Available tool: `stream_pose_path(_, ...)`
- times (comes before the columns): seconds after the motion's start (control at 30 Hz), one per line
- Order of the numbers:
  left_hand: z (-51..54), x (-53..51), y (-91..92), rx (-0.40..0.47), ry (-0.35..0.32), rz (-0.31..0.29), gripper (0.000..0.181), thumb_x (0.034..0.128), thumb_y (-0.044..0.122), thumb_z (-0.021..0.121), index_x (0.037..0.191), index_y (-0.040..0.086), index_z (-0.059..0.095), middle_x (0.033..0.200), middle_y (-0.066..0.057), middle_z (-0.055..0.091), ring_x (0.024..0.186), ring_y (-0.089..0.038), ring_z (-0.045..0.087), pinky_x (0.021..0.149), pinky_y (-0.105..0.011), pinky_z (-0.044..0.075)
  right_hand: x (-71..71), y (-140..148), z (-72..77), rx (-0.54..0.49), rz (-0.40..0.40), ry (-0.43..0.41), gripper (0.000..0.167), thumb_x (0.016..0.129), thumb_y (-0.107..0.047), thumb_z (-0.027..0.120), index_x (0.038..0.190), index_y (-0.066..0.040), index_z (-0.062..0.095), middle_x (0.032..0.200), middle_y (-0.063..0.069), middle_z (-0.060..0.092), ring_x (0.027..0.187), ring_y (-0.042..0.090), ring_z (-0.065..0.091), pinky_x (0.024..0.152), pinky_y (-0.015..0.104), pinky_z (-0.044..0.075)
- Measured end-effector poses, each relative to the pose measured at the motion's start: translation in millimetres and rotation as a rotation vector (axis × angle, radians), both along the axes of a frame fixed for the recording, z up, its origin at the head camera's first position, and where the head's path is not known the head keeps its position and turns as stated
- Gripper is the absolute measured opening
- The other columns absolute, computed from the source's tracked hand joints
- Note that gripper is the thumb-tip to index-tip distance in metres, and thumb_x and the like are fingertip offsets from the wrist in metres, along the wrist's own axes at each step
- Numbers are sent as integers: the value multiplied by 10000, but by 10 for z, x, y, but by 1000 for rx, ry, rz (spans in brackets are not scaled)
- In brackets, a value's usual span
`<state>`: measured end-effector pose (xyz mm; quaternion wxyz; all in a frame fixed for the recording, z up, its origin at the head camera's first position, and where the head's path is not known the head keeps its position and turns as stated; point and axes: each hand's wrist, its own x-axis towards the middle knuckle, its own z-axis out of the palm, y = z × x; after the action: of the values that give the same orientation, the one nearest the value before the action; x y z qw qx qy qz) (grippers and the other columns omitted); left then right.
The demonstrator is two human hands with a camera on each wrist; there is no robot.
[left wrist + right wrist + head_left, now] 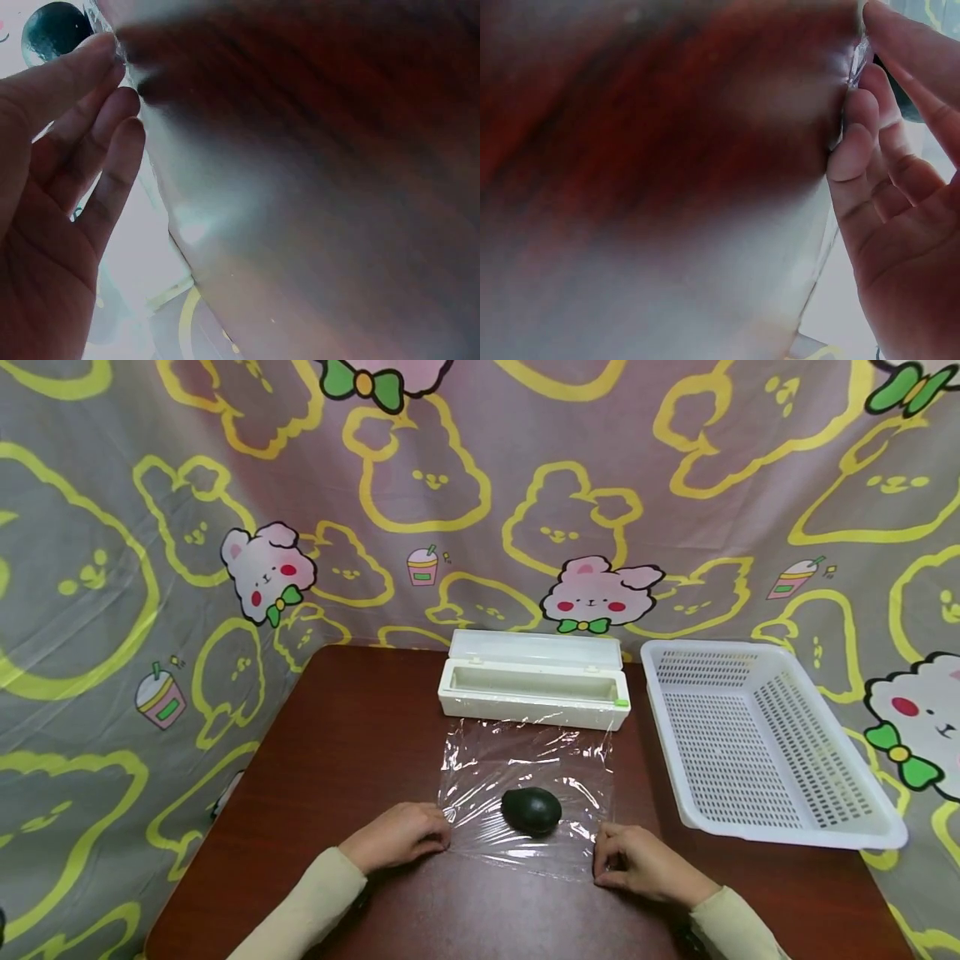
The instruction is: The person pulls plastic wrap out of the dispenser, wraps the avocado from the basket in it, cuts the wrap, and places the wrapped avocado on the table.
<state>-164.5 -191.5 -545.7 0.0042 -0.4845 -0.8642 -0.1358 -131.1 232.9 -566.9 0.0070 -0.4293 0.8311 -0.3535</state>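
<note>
A dark green avocado [531,811] lies on a sheet of cling film [480,768] spread over the table. The film runs out from the front of a white cling film dispenser [534,703], whose lid stands raised. At the film's left edge, my left hand [397,837] pinches the near corner. My right hand [645,862] pinches the opposite corner, thumb and forefinger bent together. The left wrist view shows part of the avocado [56,34] beyond the fingers. Crinkled film [860,60] shows between thumb and fingers in the right wrist view.
A white perforated plastic basket [742,752] stands at the right of the brown table [330,735]. A small green slider [621,702] sits on the dispenser's right end. Patterned cloth [480,510] hangs behind and along both sides.
</note>
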Motion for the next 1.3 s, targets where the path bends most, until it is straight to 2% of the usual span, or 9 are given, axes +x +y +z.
stream_pose_path(0.13,14,6,3,10,-44,6,162,917,169,778,844,203,638,818,129,601,803,-16,562,721,-178,499,-4,33,45,-5,0,-39,234,789,-99,885,812,-258,715,822,-130,605,748,-25,563,649,120,468)
stream_pose_path(0.27,117,-6,-9,56,-97,19,136,962,146,731,888,180,622,841,119,575,806,-16,518,724,-154,476,-20,69,147,-60,-26,-57,244,839,-75,847,876,-264,696,861,-166,635,780,-18,592,666,166,504)
stream_pose_path(0.5,393,-137,-34,157,-135,59,42,995,122,689,991,140,652,922,82,625,880,-45,577,806,-224,537,-88,56,352,-163,-205,-103,196,908,-52,777,925,-221,679,885,-139,645,794,1,612,643,231,555)
stream_pose_path(0.63,460,-269,-35,169,-178,106,40,1012,124,669,1037,150,651,970,79,638,916,-49,590,838,-268,551,-131,26,394,-167,-294,-128,155,929,-35,750,927,-171,677,858,-91,671,779,-2,613,612,251,565)
stream_pose_path(0.77,438,-424,-31,176,-210,158,49,1027,139,651,1075,143,648,990,77,636,936,-58,590,858,-297,547,-200,-18,373,-187,-391,-102,178,936,12,726,922,-150,656,833,-21,695,751,7,610,580,246,567)
stream_pose_path(0.9,395,-576,-9,207,-238,186,59,1020,122,657,1074,117,636,972,66,632,923,-79,596,852,-331,544,-293,-86,341,-175,-528,-14,180,932,13,729,935,-144,639,808,-24,686,714,6,589,581,223,543)
stream_pose_path(1.0,366,-669,15,224,-253,182,52,1021,113,653,1058,120,617,960,67,628,917,-84,597,849,-354,546,-354,-135,318,-141,-620,50,165,925,-8,743,934,-139,642,783,-52,672,656,-9,538,580,220,486)
stream_pose_path(1.1,337,-738,35,227,-242,161,49,1022,110,649,1043,136,613,958,68,633,925,-88,601,860,-357,545,-402,-173,296,-118,-677,77,148,924,-22,746,926,-132,648,776,-46,681,607,-2,491,578,235,438)
stream_pose_path(1.3,280,-821,50,207,-222,125,60,1026,109,639,1070,122,678,974,46,647,932,-90,595,862,-326,535,-477,-207,233,-78,-737,64,116,915,-38,756,907,-117,671,767,-20,706,607,24,510,590,260,429)
